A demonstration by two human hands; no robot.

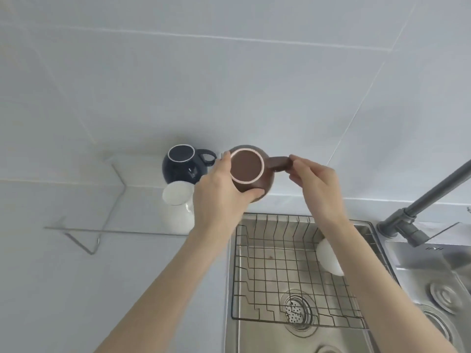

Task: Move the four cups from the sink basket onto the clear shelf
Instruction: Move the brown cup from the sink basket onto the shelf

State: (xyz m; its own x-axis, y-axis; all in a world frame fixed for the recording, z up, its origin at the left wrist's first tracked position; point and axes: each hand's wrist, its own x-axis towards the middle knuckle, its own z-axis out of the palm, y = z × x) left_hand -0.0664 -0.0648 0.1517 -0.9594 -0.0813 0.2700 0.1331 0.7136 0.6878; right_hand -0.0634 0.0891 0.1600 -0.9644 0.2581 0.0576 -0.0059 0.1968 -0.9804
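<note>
A brown cup (246,166) is held upside down, base up, over the right end of the clear shelf (84,229). My left hand (219,189) wraps its round body from the left. My right hand (314,178) pinches its handle on the right. A dark blue cup (182,165) and a white cup (177,207) stand inverted on the shelf, just left of the brown one. Another white cup (328,257) lies in the wire sink basket (257,273), partly hidden by my right forearm.
The basket sits in a steel sink with a round drain (297,310). A grey faucet (418,212) rises at the right, beside a second basin (433,276). A tiled wall stands behind the shelf, and a pale counter lies to the left.
</note>
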